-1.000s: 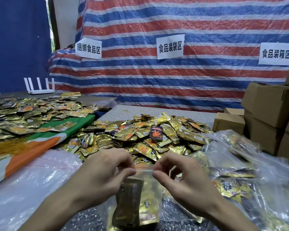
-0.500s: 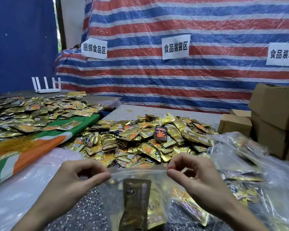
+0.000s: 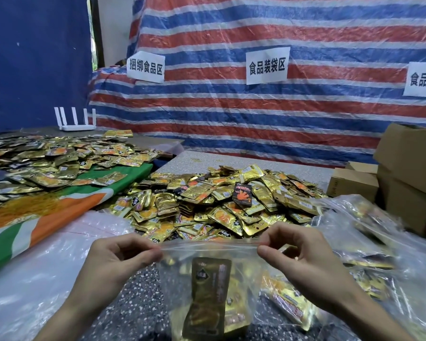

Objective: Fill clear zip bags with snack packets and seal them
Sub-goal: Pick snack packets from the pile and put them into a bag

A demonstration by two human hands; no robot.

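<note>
While both hands pinch its top corners, clear zip bag [image 3: 207, 286] hangs taut over speckled table [image 3: 133, 303].
Left hand [image 3: 116, 257], right hand [image 3: 298, 254] grip crinkly plastic; glossy gold foil packets [image 3: 208, 296] inside.

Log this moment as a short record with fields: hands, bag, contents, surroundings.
left hand: pinches the zip bag at the left end of its top strip
right hand: pinches the right end of the strip
zip bag: clear, held upright, top stretched taut between the hands
contents: snack packets, a dark gold one in front
seal: cannot tell
behind: pile of loose packets on the table; cardboard boxes at right
</note>
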